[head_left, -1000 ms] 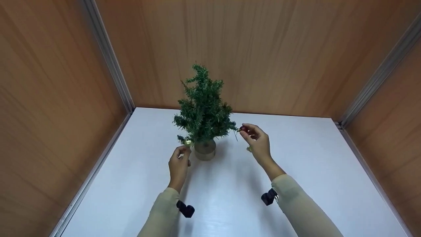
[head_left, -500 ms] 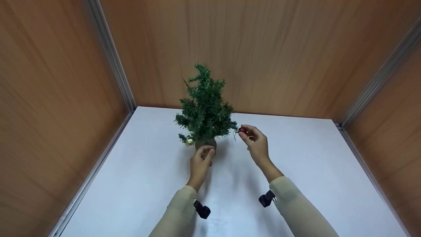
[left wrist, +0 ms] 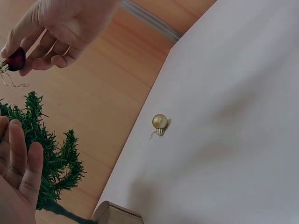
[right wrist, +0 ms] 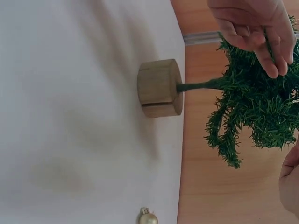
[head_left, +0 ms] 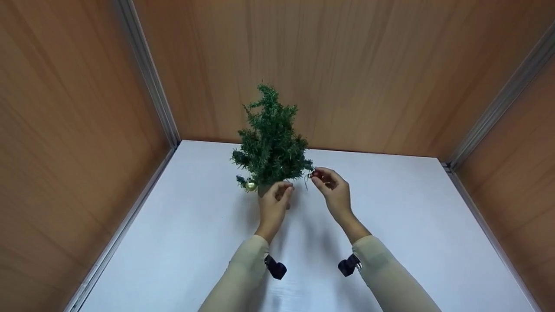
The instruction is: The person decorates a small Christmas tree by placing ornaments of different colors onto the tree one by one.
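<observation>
My right hand (head_left: 338,195) pinches a red bauble (head_left: 316,174) by the lower right branch tips of a small artificial Christmas tree (head_left: 272,143). A loop of string hangs from the bauble's gold cap in the left wrist view. My left hand (head_left: 273,208) is in front of the tree's wooden base (right wrist: 159,88), its fingers loosely bent around nothing, close below the lower branches. One gold bauble (head_left: 250,186) hangs at the tree's lower left. Another gold bauble (left wrist: 160,121) lies on the white table; my right hand hides it in the head view.
The white tabletop (head_left: 412,225) is walled in by wood-grain panels (head_left: 347,73) at the back and both sides. Metal rails (head_left: 149,82) run up the corners. A small black camera sits on each wrist.
My left hand has left the gold bauble at the lower left and moved right, then up, in front of the base. My right hand has shifted slightly left and down with the red bauble.
</observation>
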Available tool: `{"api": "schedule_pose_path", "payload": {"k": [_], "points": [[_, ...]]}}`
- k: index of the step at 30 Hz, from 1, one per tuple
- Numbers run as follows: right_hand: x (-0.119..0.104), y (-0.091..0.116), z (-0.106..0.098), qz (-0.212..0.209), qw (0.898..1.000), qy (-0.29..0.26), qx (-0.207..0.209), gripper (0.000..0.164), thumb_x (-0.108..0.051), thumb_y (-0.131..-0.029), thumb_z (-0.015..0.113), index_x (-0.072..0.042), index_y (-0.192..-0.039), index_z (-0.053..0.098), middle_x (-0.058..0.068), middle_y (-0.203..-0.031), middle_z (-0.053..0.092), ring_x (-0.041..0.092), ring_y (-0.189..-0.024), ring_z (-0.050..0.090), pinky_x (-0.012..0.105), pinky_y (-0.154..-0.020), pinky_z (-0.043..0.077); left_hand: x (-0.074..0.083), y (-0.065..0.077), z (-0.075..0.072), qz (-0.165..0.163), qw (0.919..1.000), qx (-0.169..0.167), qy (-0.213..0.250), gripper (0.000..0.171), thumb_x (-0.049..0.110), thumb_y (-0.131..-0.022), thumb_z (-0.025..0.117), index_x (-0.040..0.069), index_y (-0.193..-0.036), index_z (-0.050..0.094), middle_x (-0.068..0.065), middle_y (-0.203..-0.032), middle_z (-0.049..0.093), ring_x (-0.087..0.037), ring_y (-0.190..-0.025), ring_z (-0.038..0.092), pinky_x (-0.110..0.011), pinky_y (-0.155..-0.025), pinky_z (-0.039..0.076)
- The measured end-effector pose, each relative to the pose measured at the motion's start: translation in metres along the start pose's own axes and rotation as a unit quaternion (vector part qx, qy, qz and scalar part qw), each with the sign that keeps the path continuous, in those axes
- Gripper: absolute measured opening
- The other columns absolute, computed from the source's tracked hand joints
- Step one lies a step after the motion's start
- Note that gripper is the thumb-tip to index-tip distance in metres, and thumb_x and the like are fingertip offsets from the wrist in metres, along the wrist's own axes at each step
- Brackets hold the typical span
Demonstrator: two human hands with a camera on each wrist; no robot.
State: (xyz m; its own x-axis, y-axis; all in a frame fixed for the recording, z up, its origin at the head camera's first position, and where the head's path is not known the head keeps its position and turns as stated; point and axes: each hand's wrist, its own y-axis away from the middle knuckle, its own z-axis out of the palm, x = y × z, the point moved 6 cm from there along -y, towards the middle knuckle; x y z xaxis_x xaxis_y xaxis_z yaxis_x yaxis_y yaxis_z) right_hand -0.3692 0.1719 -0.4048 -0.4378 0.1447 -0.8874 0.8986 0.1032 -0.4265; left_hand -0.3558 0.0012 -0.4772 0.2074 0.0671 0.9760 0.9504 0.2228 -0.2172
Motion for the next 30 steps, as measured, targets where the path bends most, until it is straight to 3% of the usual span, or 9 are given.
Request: {"api": "schedule_pose_path", "payload": {"k": [5,12,20,27,30], "points": [[-0.002,0.001,0.003,-0.002,1.000,-0.002,-0.002,0.033,-0.010,-0.092,0.069,0.006,-0.121,0.064,0.015,-0.109,0.068,0.024,-0.093,0.062,0.023,-0.078,0.051,0.008,-0.001,0.002,0.023,0.9997,0.006,0.004,0.017,0.023,-0.097,0.064,0.011,-0.109,0.068,-0.001,-0.094,0.067,-0.018,-0.071,0.056,-0.039,-0.064,0.052],[-0.003,0.002,0.008,0.003,1.000,-0.009,-0.005,0.030,-0.011,-0.092,0.069,0.002,-0.119,0.066,0.011,-0.106,0.069,0.023,-0.092,0.062,0.021,-0.076,0.050,0.014,-0.002,0.002,0.032,0.9992,0.009,-0.023,0.018,0.031,-0.096,0.064,0.017,-0.108,0.069,0.001,-0.092,0.067,-0.015,-0.067,0.057,-0.025,-0.059,0.049],[-0.003,0.003,0.013,0.008,1.000,-0.005,-0.007,0.030,-0.011,-0.092,0.070,0.001,-0.119,0.067,0.011,-0.106,0.068,0.024,-0.092,0.061,0.023,-0.075,0.051,0.017,-0.003,0.003,0.029,0.9992,0.000,-0.028,0.031,0.037,-0.098,0.060,0.011,-0.114,0.067,0.000,-0.095,0.067,-0.038,-0.080,0.061,-0.026,-0.063,0.049],[0.000,0.003,0.016,0.020,1.000,-0.013,-0.012,0.030,-0.011,-0.092,0.070,0.000,-0.120,0.066,0.014,-0.108,0.067,0.025,-0.094,0.061,0.020,-0.075,0.050,0.016,-0.005,0.004,0.035,0.9988,-0.001,-0.036,0.025,0.038,-0.097,0.062,0.018,-0.111,0.068,0.000,-0.097,0.067,-0.016,-0.070,0.058,-0.024,-0.061,0.047],[0.000,0.003,0.017,0.017,1.000,-0.008,-0.015,0.031,-0.011,-0.092,0.070,0.000,-0.120,0.066,0.014,-0.109,0.067,0.027,-0.095,0.061,0.025,-0.078,0.051,0.022,-0.003,0.004,0.040,0.9987,-0.002,-0.030,0.023,0.032,-0.097,0.063,0.016,-0.112,0.069,-0.001,-0.101,0.069,-0.015,-0.067,0.055,-0.022,-0.059,0.045]]}}
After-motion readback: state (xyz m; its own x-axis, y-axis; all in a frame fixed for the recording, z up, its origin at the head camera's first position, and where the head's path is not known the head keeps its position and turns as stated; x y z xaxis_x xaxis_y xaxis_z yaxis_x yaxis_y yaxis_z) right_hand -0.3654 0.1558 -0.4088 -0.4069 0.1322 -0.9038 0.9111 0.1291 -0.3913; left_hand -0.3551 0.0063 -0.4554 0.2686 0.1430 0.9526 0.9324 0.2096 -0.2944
